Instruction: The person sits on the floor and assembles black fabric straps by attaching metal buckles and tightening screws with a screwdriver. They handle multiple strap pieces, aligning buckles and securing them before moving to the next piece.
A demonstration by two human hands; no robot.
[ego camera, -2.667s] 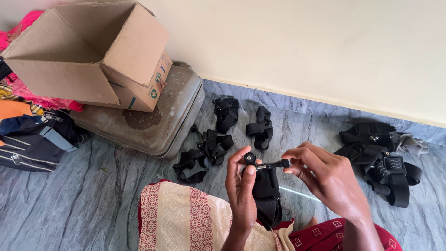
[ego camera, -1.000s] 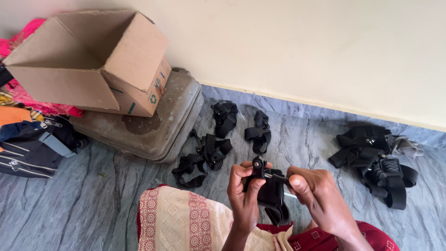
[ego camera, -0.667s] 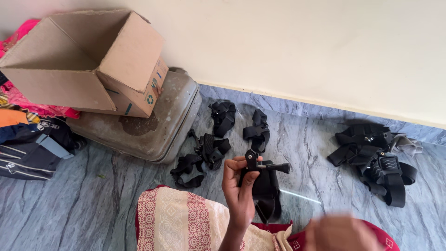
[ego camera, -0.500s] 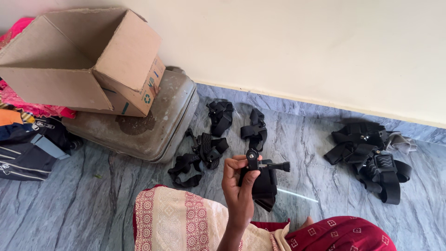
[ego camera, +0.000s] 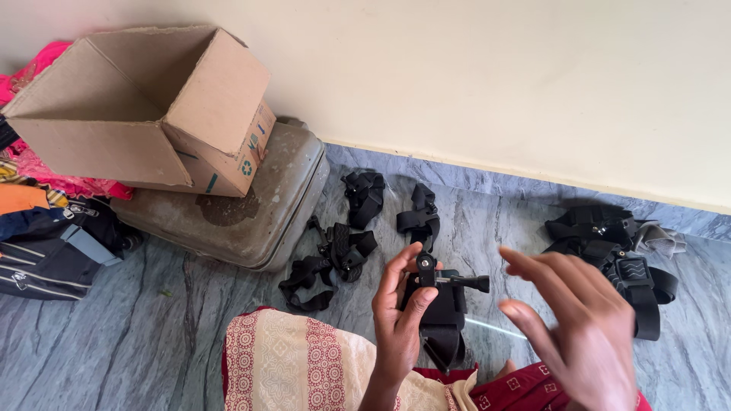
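Note:
My left hand (ego camera: 401, 320) grips a black strap mount (ego camera: 442, 308) by its upright plastic bracket, thumb and fingers pinched around it. A black thumbscrew (ego camera: 466, 283) sticks out to the right of the bracket. The mount's padded strap hangs down below my fingers. My right hand (ego camera: 575, 335) is raised to the right of the mount, blurred, fingers spread and holding nothing, not touching it. Both hands are above my lap, which is covered by cream and red patterned cloth (ego camera: 304, 365).
Several black strap mounts (ego camera: 358, 228) lie on the grey marble floor ahead; another heap (ego camera: 617, 251) lies at the right. An open cardboard box (ego camera: 145, 106) rests on an old grey suitcase (ego camera: 244, 213) at the left, beside bags and clothes (ego camera: 46, 243). A cream wall runs behind.
My right hand let go of the mount's screw, dropped out of view, and has come back up on the right with open fingers. My left hand has kept holding the mount.

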